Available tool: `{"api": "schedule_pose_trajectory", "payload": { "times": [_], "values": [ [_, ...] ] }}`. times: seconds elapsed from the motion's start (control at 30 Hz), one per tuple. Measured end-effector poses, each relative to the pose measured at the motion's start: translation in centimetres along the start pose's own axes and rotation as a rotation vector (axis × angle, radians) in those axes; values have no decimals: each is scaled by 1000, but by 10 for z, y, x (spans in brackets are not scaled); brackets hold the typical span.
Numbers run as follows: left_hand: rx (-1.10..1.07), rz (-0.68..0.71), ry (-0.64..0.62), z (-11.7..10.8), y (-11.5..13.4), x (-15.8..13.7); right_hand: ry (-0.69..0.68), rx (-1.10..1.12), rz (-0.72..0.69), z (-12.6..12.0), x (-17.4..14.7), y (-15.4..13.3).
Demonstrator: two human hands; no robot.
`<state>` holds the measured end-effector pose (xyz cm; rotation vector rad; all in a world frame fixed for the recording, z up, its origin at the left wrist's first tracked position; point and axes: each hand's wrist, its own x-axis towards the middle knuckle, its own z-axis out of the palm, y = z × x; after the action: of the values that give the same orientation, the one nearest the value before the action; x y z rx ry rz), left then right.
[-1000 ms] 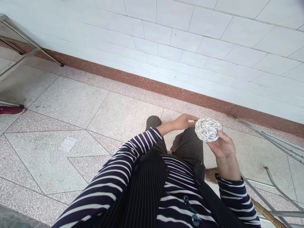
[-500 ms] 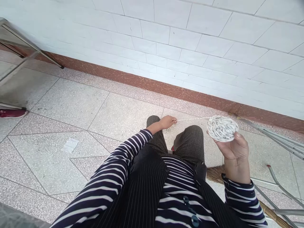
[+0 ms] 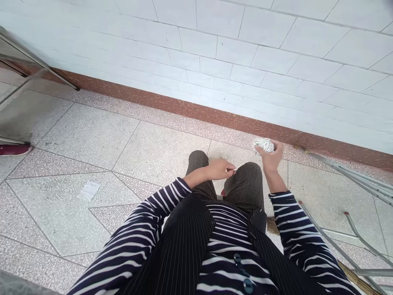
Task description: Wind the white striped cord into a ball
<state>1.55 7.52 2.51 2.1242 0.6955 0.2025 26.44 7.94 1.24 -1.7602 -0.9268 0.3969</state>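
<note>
My right hand (image 3: 272, 159) is raised beyond my right knee, its fingers wrapped round a rounded, woven-looking piece of white cord (image 3: 264, 144) with dark flecks. The piece is tilted and partly blurred. Over the gap between my knees, my left hand (image 3: 221, 169) pinches a thin white strand (image 3: 233, 169), whose short end shows at the fingertips. The rest of the strand between the hands is hard to make out. Just beyond the left hand lies or hangs a small loose tangle of cord (image 3: 224, 156); I cannot tell which.
A white tiled wall (image 3: 215, 49) with a red-brown skirting (image 3: 172, 103) runs ahead. Metal furniture legs (image 3: 58, 76) and a red shoe (image 3: 15, 150) are at left. A white paper (image 3: 89, 191) lies on the floor. Metal frames (image 3: 353, 178) and a broom (image 3: 273, 225) are at right.
My right hand has moved forward and left, turning the cord piece from face-on to tilted. My left hand has shifted slightly right and nearer me. The taut strand between them no longer shows clearly.
</note>
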Motion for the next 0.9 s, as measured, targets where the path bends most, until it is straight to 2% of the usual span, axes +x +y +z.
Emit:
{"api": "schedule_pose_trajectory", "payload": {
  "times": [0.1, 0.27, 0.37, 0.5, 0.67, 0.8, 0.9],
  "values": [
    [130, 50, 81, -22, 7, 4, -214, -95, 13, 5, -20, 14],
    [294, 56, 160, -51, 0, 14, -489, 126, 278, 5, -47, 20],
    [364, 88, 208, -58, -9, 23, -634, 251, 440, 2, -57, 17],
    [381, 83, 227, -53, -23, 33, -782, 440, 629, -6, -68, 8],
    [301, 12, 215, -33, -34, 37, -873, 620, 751, -14, -79, -2],
    [180, 2, 177, -24, -33, 35, -829, 731, 787, -18, -82, -1],
    [-18, 10, 110, -26, -30, 31, -776, 784, 794, -20, -84, 2]
  ]
}}
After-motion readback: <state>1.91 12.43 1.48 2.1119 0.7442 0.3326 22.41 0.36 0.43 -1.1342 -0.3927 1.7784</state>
